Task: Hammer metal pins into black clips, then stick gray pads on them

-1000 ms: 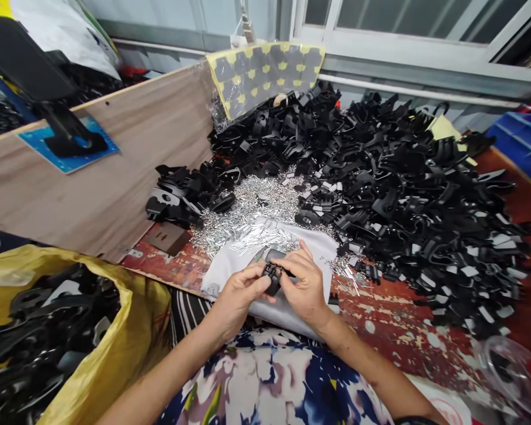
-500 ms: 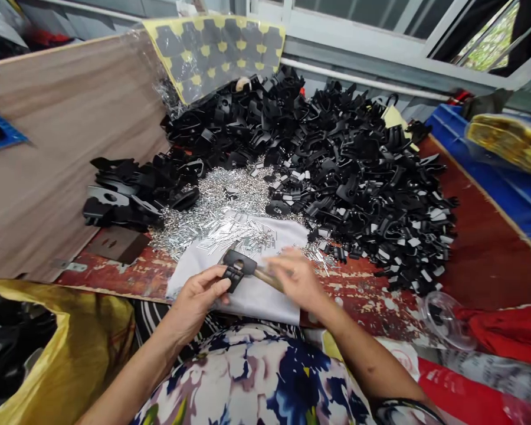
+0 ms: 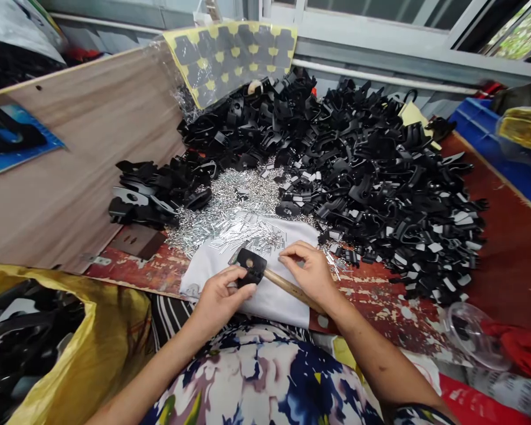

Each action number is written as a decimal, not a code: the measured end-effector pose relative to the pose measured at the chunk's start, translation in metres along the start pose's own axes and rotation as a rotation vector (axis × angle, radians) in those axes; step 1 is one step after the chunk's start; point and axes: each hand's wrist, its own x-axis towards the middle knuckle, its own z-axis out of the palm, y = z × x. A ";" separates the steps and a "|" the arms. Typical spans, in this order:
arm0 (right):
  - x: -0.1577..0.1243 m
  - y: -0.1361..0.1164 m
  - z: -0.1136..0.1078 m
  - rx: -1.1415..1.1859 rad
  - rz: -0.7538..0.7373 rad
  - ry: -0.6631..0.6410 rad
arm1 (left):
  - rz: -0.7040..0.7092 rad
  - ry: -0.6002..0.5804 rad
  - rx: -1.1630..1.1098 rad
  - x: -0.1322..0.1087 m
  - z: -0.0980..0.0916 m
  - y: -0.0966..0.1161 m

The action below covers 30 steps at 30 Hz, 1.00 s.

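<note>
My left hand [image 3: 223, 298] pinches a small black plastic part [image 3: 246, 283] between thumb and fingers, right against the head of a hammer [image 3: 257, 264]. The hammer lies on a light grey cloth [image 3: 203, 265], its wooden handle running under my right hand [image 3: 312, 274]. Thumb and forefinger of that hand are pinched together above the cloth; whatever is between them is too small to make out. Just beyond the hammer, a heap of thin metal pins [image 3: 243, 230] spreads over the cloth and table.
A large pile of black plastic parts [image 3: 358, 171] covers the back and right of the red table [image 3: 508, 236]. At left are a brown block [image 3: 138, 241], a wooden board [image 3: 92, 141] and a yellow sack [image 3: 110, 342]. A clear plastic cup [image 3: 473, 339] lies at the right edge.
My right hand, blurred before, has moved slightly right and its fingers now show pinched. My left hand has brought the black part up against the hammer head. The view has shifted a little left.
</note>
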 end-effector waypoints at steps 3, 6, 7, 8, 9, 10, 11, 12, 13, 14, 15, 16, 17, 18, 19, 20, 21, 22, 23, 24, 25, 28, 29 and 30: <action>-0.007 -0.022 0.013 0.306 -0.030 0.076 | 0.056 -0.021 0.071 0.005 0.005 0.003; -0.010 -0.028 0.032 0.435 -0.070 0.099 | -0.050 -0.094 -0.126 0.008 0.011 0.006; -0.010 -0.027 0.037 0.469 -0.067 0.099 | -0.074 -0.098 -0.197 0.008 0.012 0.006; -0.010 -0.024 0.042 0.506 -0.053 0.098 | -0.082 -0.086 -0.250 0.008 0.013 0.006; -0.010 -0.021 0.046 0.544 -0.029 0.098 | -0.076 -0.059 -0.276 0.007 0.014 0.006; -0.009 -0.017 0.048 0.582 0.001 0.104 | -0.059 -0.031 -0.268 0.006 0.014 0.007; -0.008 -0.015 0.049 0.608 0.031 0.115 | -0.030 0.000 -0.227 0.006 0.013 0.007; -0.007 -0.014 0.049 0.616 0.058 0.128 | 0.013 0.033 -0.154 0.005 0.012 0.008; -0.006 -0.014 0.048 0.600 0.076 0.141 | 0.072 0.068 -0.053 0.004 0.010 0.009; -0.006 -0.015 0.047 0.562 0.080 0.147 | 0.142 0.101 0.065 0.004 0.008 0.011; -0.005 -0.018 0.045 0.504 0.067 0.146 | 0.217 0.131 0.188 0.003 0.006 0.013; -0.005 -0.021 0.043 0.431 0.034 0.134 | 0.289 0.154 0.302 0.002 0.004 0.014; -0.006 -0.024 0.041 0.349 -0.017 0.117 | 0.350 0.167 0.398 0.002 0.002 0.016; -0.007 -0.028 0.040 0.262 -0.081 0.100 | 0.397 0.166 0.471 0.002 0.001 0.018; -0.009 -0.031 0.040 0.170 -0.152 0.084 | 0.429 0.161 0.519 0.001 0.000 0.020; -0.011 -0.033 0.040 0.078 -0.218 0.069 | 0.448 0.155 0.550 0.001 0.000 0.021; -0.014 -0.035 0.042 -0.009 -0.270 0.060 | 0.458 0.156 0.568 0.000 0.000 0.022; -0.017 -0.036 0.043 -0.078 -0.301 0.052 | 0.462 0.162 0.578 0.000 0.001 0.022; -0.020 -0.036 0.045 -0.118 -0.306 0.045 | 0.459 0.171 0.582 0.000 0.001 0.022; -0.021 -0.036 0.047 -0.129 -0.288 0.037 | 0.450 0.181 0.579 0.000 0.002 0.021; -0.022 -0.035 0.048 -0.114 -0.262 0.026 | 0.432 0.190 0.566 0.000 0.002 0.019; -0.010 -0.026 0.040 -0.008 -0.191 -0.098 | 0.338 0.191 0.424 0.002 0.001 0.013; -0.001 -0.020 0.034 -0.016 -0.164 -0.146 | 0.295 0.183 0.344 0.003 0.000 0.012; 0.011 -0.013 0.026 -0.093 -0.132 -0.189 | 0.245 0.170 0.256 0.004 -0.002 0.011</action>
